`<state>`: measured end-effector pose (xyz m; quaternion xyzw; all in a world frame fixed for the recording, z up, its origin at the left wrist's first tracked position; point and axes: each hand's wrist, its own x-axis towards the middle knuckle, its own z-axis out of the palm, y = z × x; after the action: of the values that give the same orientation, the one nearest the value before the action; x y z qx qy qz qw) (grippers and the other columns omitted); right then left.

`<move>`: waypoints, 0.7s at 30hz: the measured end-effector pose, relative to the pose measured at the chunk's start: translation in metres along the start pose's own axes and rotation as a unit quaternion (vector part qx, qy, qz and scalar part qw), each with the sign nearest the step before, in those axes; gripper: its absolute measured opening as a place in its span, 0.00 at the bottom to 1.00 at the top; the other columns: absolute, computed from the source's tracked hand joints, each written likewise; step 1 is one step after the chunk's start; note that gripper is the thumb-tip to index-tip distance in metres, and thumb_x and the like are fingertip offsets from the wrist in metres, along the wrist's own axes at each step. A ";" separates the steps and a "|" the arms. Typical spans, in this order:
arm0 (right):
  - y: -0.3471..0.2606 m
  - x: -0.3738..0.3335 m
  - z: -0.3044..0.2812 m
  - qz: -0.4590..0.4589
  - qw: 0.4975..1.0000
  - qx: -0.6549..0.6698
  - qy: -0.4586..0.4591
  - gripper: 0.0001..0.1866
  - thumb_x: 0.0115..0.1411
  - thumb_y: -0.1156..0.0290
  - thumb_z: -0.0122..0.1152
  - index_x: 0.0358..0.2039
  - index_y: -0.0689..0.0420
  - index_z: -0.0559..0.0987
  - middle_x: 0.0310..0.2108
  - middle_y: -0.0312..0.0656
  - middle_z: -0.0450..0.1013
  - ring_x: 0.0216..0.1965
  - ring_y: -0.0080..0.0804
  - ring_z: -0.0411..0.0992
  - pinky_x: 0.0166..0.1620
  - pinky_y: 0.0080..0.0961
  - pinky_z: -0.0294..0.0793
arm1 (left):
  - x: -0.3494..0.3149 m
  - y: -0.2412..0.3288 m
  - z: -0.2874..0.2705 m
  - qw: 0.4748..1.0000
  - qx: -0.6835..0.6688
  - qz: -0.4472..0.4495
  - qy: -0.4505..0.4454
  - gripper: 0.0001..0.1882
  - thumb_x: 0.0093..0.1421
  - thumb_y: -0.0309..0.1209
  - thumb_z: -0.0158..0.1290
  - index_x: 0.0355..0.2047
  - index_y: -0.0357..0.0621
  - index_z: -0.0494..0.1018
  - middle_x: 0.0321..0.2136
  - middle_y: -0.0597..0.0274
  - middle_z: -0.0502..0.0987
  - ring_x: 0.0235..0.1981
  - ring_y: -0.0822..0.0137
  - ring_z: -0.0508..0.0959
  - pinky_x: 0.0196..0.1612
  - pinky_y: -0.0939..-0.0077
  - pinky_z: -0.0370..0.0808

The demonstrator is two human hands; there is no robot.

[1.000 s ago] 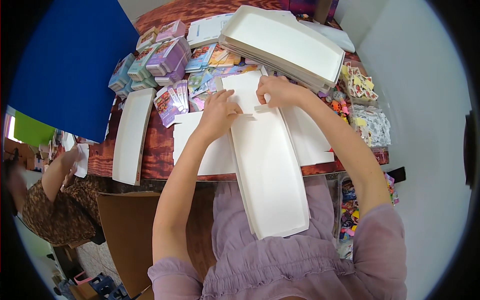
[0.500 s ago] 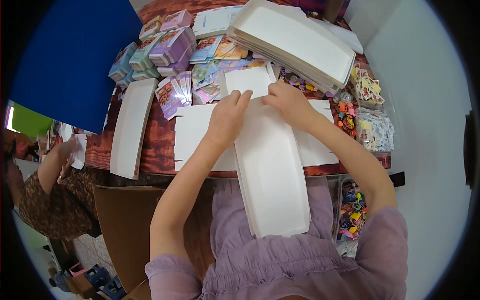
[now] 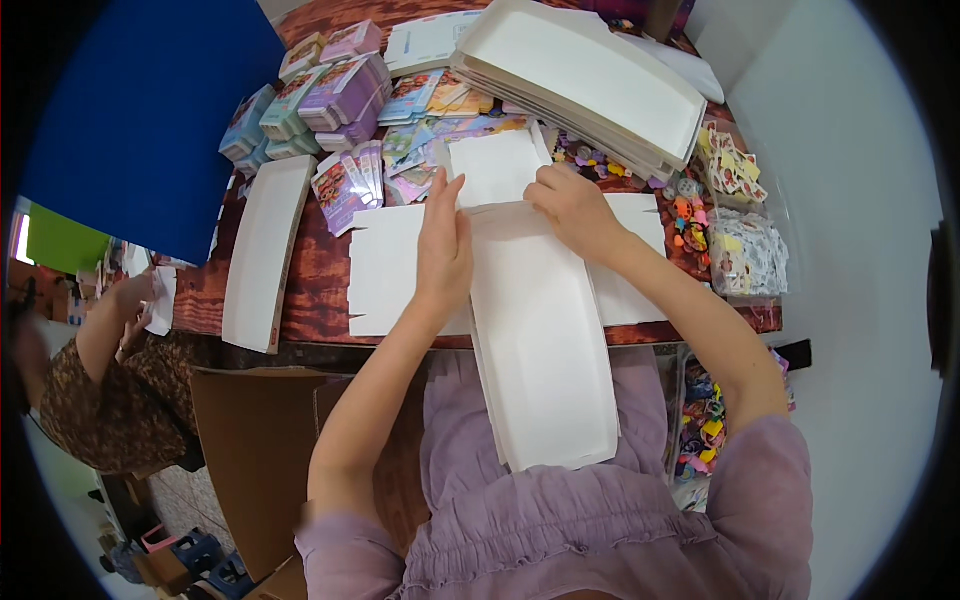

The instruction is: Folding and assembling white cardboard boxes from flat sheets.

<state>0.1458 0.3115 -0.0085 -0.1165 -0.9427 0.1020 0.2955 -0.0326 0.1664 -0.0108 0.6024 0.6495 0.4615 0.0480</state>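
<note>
A long white cardboard tray [image 3: 545,340] reaches from the table's edge toward my lap, its near sides standing up. Its far flap [image 3: 495,165] lies folded out beyond a crease. My left hand [image 3: 445,245] rests upright along the tray's left edge at that crease, fingers stretched and fairly straight. At the right end of the crease, my right hand [image 3: 575,208] has its fingers bent and pinched on the tray's edge; the fingertips are partly hidden. Beneath the tray lies a flat white cardboard blank [image 3: 385,270] with notched ends.
A stack of white trays [image 3: 590,75] stands at the far right, near clear bins of small stickers [image 3: 748,255] and colourful trinkets [image 3: 690,225]. Small boxes [image 3: 345,90] are piled far left. One tray [image 3: 265,255] lies left. Beyond a blue panel [image 3: 150,110], another person's hand [image 3: 130,300] shows.
My left hand has let go of the crease, its fingers straightening and moving slightly left along the tray's edge. My right hand stays at the right corner, nearly unmoved.
</note>
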 end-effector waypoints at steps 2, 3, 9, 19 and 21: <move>-0.004 -0.004 0.006 0.040 0.999 0.010 -0.010 0.09 0.54 0.80 0.60 0.36 0.60 0.73 0.34 0.46 0.68 0.40 0.46 0.70 0.42 0.38 0.72 | 0.000 0.013 0.012 0.994 -0.071 -0.054 0.058 0.23 0.67 0.22 0.45 0.62 0.34 0.63 0.66 0.37 0.61 0.68 0.43 0.62 0.65 0.60 0.65; -0.004 -0.004 0.005 0.038 0.999 0.010 -0.011 0.09 0.54 0.80 0.60 0.36 0.60 0.73 0.34 0.46 0.68 0.40 0.46 0.70 0.42 0.38 0.72 | -0.001 0.013 0.015 0.994 -0.071 -0.055 0.059 0.23 0.67 0.22 0.45 0.62 0.34 0.63 0.66 0.37 0.61 0.68 0.43 0.62 0.65 0.60 0.65; -0.006 -0.005 -0.004 0.032 0.996 0.050 -0.061 0.10 0.55 0.80 0.58 0.39 0.60 0.72 0.35 0.46 0.67 0.42 0.47 0.69 0.44 0.40 0.71 | -0.002 0.009 0.011 0.999 0.031 -0.018 -0.032 0.19 0.66 0.23 0.47 0.58 0.36 0.65 0.61 0.37 0.67 0.58 0.40 0.72 0.58 0.57 0.72; 0.004 -0.004 -0.011 0.119 0.981 0.117 -0.098 0.12 0.59 0.77 0.54 0.43 0.61 0.79 0.39 0.51 0.78 0.43 0.51 0.75 0.48 0.42 0.74 | 0.012 0.002 0.009 0.995 0.071 -0.029 -0.062 0.02 0.64 0.23 0.49 0.35 0.36 0.71 0.34 0.45 0.78 0.35 0.42 0.78 0.39 0.53 0.75; 0.003 -0.001 -0.010 0.120 0.982 0.109 -0.094 0.11 0.60 0.77 0.54 0.42 0.61 0.79 0.37 0.51 0.78 0.41 0.51 0.76 0.46 0.42 0.74 | 0.012 0.004 0.013 0.995 0.073 -0.033 -0.052 0.02 0.64 0.23 0.49 0.35 0.36 0.71 0.34 0.45 0.78 0.35 0.43 0.78 0.39 0.52 0.75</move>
<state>0.1526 0.3151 -0.0017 -0.1862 -0.9285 0.2496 0.2024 -0.0253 0.1830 -0.0095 0.6059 0.6974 0.3791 0.0525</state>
